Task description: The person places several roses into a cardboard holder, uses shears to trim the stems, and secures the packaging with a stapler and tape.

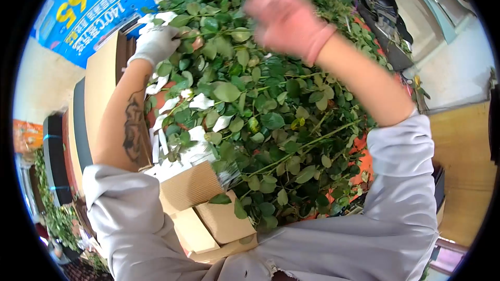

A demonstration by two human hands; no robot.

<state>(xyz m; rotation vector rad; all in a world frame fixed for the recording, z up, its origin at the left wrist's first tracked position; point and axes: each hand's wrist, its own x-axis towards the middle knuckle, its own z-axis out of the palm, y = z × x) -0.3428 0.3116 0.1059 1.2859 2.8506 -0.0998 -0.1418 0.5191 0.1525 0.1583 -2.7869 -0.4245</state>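
Note:
My left hand, in a white glove, is at the upper left edge of a big heap of leafy green stems. Its fingers look curled in among the leaves, and whatever they hold is hidden. A pale pink bloom shows just right of those fingertips. Above the far side of the heap is my right hand in a pink glove, smeared by motion, so its fingers cannot be made out. White wrapped flower heads poke out along the heap's left side.
Corrugated cardboard pieces lie close to my body. Tall cardboard stands beside my left arm, below a blue printed sign. A black bag sits at the upper right. Orange-red material shows under the stems.

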